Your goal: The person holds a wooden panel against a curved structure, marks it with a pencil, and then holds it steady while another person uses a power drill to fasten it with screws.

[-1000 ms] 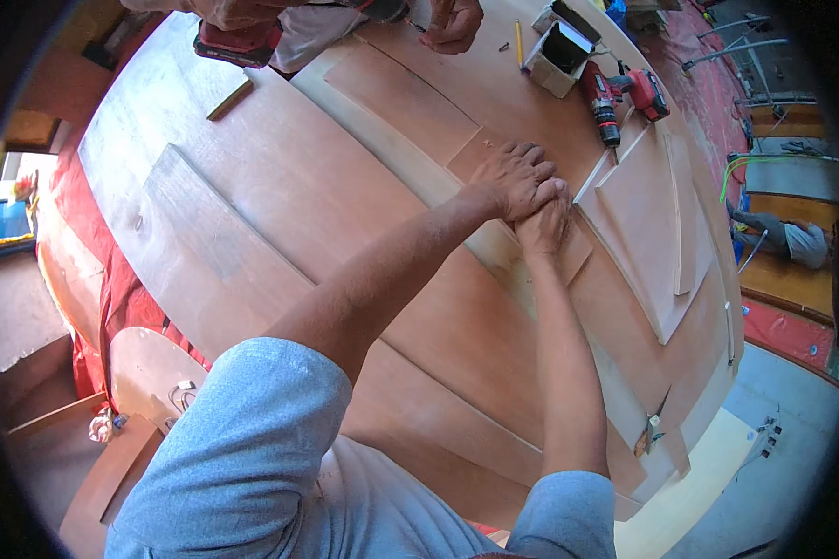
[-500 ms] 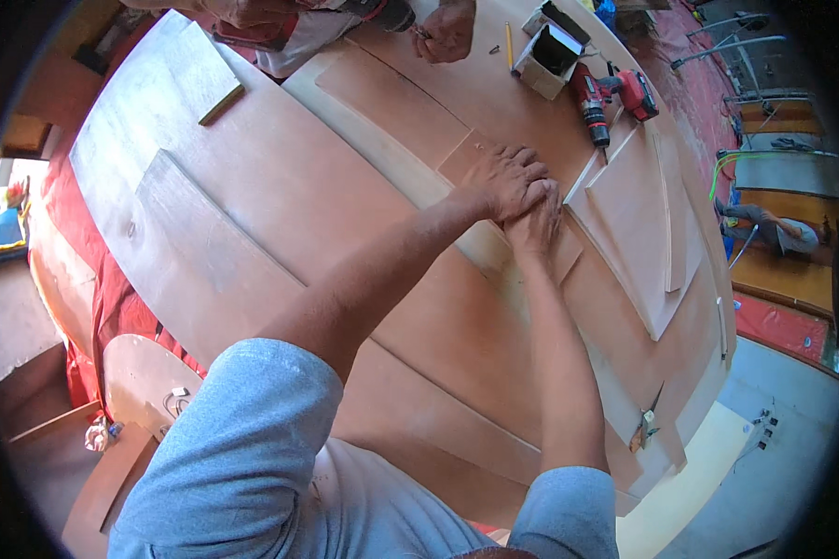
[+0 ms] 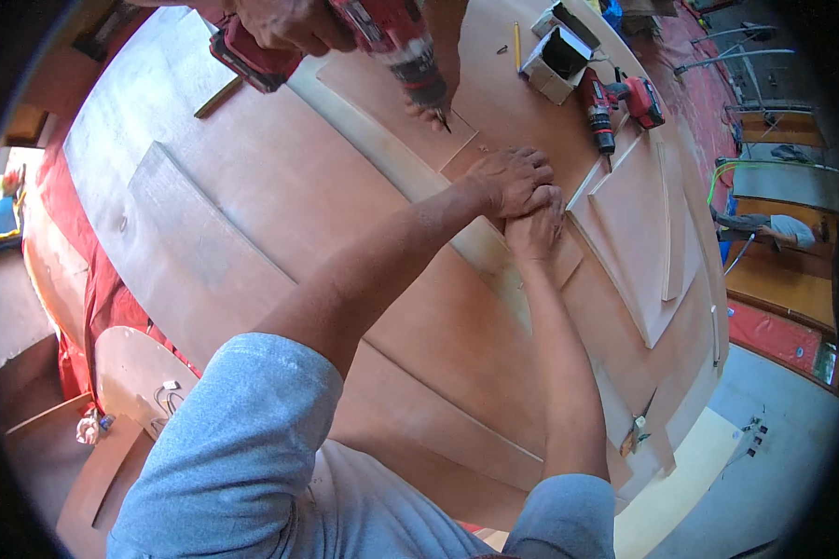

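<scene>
My left hand point(image 3: 511, 181) bears down on a narrow plywood strip point(image 3: 463, 158), its fingers curled and closed over the wood. Right beside it, my right hand point(image 3: 534, 233) presses on the same strip, its fingers closed and partly hidden by the left. Both hands touch each other. The strip lies across larger thin plywood sheets point(image 3: 438, 307). Just beyond my hands, a co-worker's hand point(image 3: 294, 20) holds a red and black cordless drill point(image 3: 396, 51). Its bit points down near the strip's far end, beside the co-worker's other hand point(image 3: 431, 114).
A second red cordless drill point(image 3: 615, 102) lies at the far right beside an open white box point(image 3: 557, 61) and a yellow pencil point(image 3: 517, 45). Cut plywood pieces point(image 3: 639, 242) overlap on the right. A pointed tool point(image 3: 636, 433) rests near the right edge. Another person point(image 3: 783, 230) is farther off.
The co-worker's drill has come closer, its bit now over the wood near the strip. The co-worker's other hand has come lower too. My hands keep their place on the strip.
</scene>
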Demonstrator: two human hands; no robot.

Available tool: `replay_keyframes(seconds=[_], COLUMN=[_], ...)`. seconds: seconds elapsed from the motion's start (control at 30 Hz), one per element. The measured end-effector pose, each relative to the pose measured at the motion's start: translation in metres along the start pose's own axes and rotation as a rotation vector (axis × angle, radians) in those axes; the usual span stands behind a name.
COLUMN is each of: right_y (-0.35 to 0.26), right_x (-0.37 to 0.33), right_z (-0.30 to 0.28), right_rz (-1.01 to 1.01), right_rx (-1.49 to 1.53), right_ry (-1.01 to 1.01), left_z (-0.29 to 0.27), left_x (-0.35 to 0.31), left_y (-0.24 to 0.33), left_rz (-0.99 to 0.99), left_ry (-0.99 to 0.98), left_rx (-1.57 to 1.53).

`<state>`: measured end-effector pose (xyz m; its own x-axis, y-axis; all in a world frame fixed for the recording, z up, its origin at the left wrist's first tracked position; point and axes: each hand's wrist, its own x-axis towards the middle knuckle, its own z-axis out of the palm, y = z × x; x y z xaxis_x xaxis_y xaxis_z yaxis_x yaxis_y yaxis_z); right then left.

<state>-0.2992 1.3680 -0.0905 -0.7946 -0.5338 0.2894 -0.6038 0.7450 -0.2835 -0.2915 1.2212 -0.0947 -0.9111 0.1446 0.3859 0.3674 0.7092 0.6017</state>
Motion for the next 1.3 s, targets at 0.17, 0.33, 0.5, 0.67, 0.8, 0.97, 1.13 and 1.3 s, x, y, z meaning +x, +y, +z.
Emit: replay_keyframes(seconds=[0.17,0.33,0.5,0.67,0.8,0.97,1.13,1.3], right_y=[0.0010,0.0034,0.0037,0.0051,0.0087,0.0077,0.0023,0.0023], right_x=[-0.0020,-0.0006,0.0014,-0.0002,-0.0009,-0.0015,-0.0025,-0.0008], right_z=[0.0025,0.0057,0.0038,0.0050,0.0082,0.0087,0.0033,0.0036], right_rz=[-0.030,-0.011,-0.031,-0.022,0.010,-0.013,0.017,0.029], right_rx=[-0.063,-0.060,-0.013,-0.006,-0.052,-0.066,-0.025,-0.039], right_ry=[0.011,-0.004,0.005,0.022,0.001,0.009,0.006,0.003], left_z=[-0.0006,0.0020,0.0065,0.0058,0.0052,0.0080,0.0062,0.0019], left_x=[-0.0009,-0.0024,-0.0029,-0.0038,-0.0027,-0.0032,-0.0035,-0.0050], left_y=[0.0008,-0.0007,-0.0010,0.0005,0.0000,-0.0007,0.0006,0.0036], left_rz=[0.099,0.092,0.088,0.034,0.104,0.101,0.096,0.089], left_ry=[0.044,0.004,0.033,0.036,0.047,0.023,0.043,0.028], left_rx=[-0.028,-0.022,-0.022,0.023,0.042,0.093,0.078,0.078])
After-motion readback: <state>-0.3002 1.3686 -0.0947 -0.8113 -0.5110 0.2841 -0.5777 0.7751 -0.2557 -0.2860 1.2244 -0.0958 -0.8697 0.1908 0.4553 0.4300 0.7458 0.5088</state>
